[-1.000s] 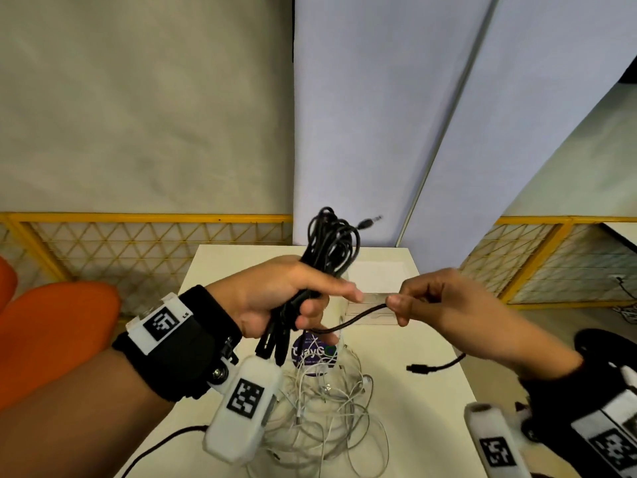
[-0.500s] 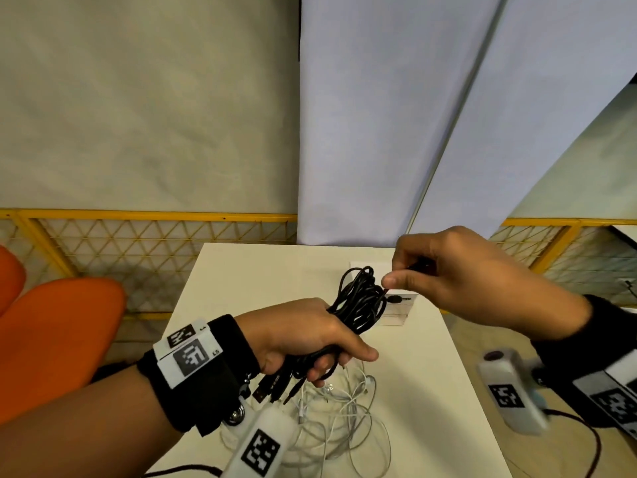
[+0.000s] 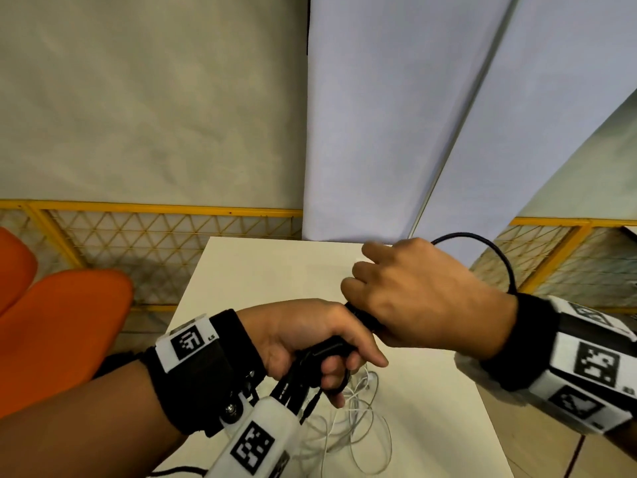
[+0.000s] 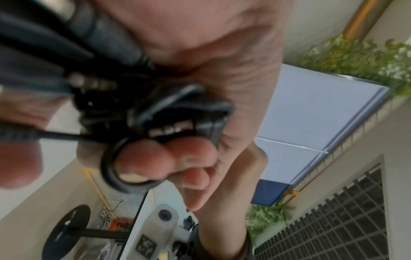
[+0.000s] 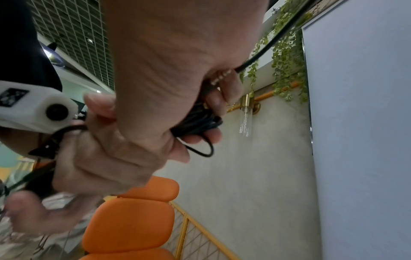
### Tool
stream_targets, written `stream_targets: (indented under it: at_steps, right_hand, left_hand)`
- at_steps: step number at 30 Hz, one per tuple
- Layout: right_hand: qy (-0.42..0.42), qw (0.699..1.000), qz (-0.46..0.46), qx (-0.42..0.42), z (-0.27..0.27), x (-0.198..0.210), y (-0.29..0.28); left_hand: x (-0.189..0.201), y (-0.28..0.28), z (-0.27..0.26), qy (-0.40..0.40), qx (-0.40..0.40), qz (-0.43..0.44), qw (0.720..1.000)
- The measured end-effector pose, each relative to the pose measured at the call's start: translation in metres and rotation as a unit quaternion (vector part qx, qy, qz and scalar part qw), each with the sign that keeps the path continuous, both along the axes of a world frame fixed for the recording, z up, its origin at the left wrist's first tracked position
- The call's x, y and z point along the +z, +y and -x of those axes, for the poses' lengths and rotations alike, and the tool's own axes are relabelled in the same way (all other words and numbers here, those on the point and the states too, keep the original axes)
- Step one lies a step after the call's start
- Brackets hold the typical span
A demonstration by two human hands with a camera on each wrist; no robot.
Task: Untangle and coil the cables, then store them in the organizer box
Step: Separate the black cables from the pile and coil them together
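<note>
While both hands crowd together over the table, much stays covered:
Hidden: the right hand [image 3: 424, 294] lies over the top of the black cable [image 3: 327, 351] bundle, so the head view shows only the stretch between the two hands and the ends below the left fist.
Cut off: a loop [image 3: 496, 251] of the same cable arcs out past the right knuckles and drops behind the right wrist; its end cannot be traced.
Left hand [image 3: 310, 339]: fingers clenched round the bundle, thumb pointing toward the right hand, plugs [image 3: 293, 388] hanging out below the little finger.
Right hand: fingers curled round the bundle's upper part, touching the left hand's thumb side.
Left wrist view only: a thin turn of cable [image 4: 111, 168] rings a left fingertip [image 4: 142, 158]; a metal jack [image 4: 93, 82] sits above it, blurred.
Right wrist view only: the coils [image 5: 198, 121] are packed under the right fingers [image 5: 224, 93], a jack tip [image 5: 222, 76] by the index finger, a small loop [image 5: 204, 149] sagging below them.
Organizer box: hard to make out; the right hand covers that part of the table.
Below the fingers: white cables [image 3: 348, 419] lie tangled on the table [image 3: 262, 270].
Around: orange chair [image 3: 58, 336] off the left wrist, yellow mesh fence [image 3: 144, 232] beyond the table.
</note>
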State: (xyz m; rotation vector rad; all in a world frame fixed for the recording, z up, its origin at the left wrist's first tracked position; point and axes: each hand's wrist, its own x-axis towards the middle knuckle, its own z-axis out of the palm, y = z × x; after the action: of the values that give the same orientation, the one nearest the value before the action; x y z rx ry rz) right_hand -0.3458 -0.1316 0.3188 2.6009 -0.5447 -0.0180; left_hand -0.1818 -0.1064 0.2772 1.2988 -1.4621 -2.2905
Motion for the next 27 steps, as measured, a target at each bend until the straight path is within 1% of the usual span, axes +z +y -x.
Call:
stream_targets:
  at_steps: [3,6,8,10,14,17,23,27]
  right_hand:
    - [0.023,1.000,0.007,0.020,-0.001,0.000,-0.006]
    - [0.028,0.999,0.002,0.018,-0.005,0.002,-0.008]
    - [0.015,1.000,-0.005,0.021,-0.006,0.003,-0.009]
    - [0.012,1.000,-0.008,0.008,-0.005,0.003,-0.010]
    - [0.028,0.999,-0.033,0.007,-0.004,0.001,-0.009]
    - [0.029,0.998,-0.045,0.012,-0.004,0.002,-0.011]
    - [0.044,0.999,-0.008,0.015,-0.006,0.001,-0.012]
    - [0.082,0.996,0.012,0.008,-0.009,-0.002,-0.014]
  left_hand:
    - [-0.002,0.002,0.000,-0.008,0.015,0.022,1.000]
    - [-0.002,0.003,0.000,0.022,0.026,0.030,0.999]
    - [0.001,0.001,-0.003,0.045,0.015,0.028,0.998]
    - [0.003,0.000,-0.007,0.050,0.000,0.015,0.999]
    - [0.003,0.001,-0.008,0.023,-0.016,0.023,0.999]
    - [0.002,0.004,-0.008,0.003,-0.008,0.036,0.999]
    - [-0.001,0.008,-0.006,-0.028,-0.001,0.078,0.997]
    - [-0.005,0.011,-0.005,-0.040,0.013,0.095,0.995]
